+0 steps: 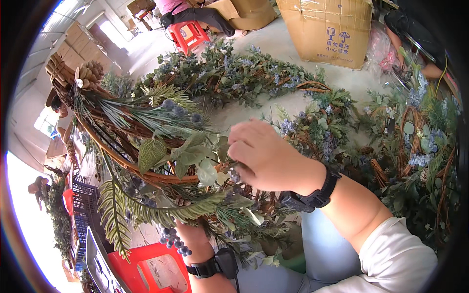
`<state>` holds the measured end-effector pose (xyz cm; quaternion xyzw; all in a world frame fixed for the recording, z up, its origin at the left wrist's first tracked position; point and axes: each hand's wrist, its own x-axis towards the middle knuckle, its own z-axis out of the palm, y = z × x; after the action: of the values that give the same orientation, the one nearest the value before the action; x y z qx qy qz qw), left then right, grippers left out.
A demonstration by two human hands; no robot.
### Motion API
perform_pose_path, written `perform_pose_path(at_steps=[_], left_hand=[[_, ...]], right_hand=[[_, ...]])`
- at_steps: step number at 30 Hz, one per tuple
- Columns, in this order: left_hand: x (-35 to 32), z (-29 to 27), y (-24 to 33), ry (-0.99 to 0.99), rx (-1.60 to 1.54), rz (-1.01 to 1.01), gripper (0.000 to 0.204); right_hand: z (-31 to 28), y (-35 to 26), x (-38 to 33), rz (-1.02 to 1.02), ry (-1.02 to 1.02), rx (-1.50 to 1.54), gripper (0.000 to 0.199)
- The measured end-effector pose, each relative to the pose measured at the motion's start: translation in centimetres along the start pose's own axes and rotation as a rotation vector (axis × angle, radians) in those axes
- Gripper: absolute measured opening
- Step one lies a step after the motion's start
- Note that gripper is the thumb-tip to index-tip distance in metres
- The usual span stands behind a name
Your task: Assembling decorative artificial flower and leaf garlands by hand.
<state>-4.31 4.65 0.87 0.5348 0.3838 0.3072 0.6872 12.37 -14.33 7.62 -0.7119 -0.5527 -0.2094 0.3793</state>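
A large twig wreath [161,179] stands tilted in front of me, dressed with pine needles, fern fronds [161,210], green leaves [205,171] and blue-grey berries [171,239]. Pale cones [91,73] and a bundle of cut sticks [58,71] sit at its upper left. My left hand [191,239] holds the wreath from below; foliage covers its fingers. At the wreath's right side, beside the leaves, my right hand [254,154] is closed with its fingers curled in. Whatever lies between those fingers is hidden.
Leafy wreaths with blue flowers [234,73] lie across the floor ahead, and more [420,141] are piled at right. A red stool [129,263] is at lower left, near a dark blue crate [85,200]. Cardboard box [327,34] and seated person [205,17] are farther back.
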Motion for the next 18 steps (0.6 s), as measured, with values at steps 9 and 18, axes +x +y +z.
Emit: perform_pose_path(at_steps=[9, 18], left_hand=[[-0.4, 1.2, 0.0, -0.135, 0.055, 0.155, 0.026], [-1.2, 0.4, 0.7, -0.156, 0.139, 0.078, 0.036]], right_hand=[[-1.0, -0.7, 0.1, -0.095, 0.274, -0.261, 0.022], [-1.3, 1.3, -0.2, -0.037, 0.035, 0.051, 0.019]])
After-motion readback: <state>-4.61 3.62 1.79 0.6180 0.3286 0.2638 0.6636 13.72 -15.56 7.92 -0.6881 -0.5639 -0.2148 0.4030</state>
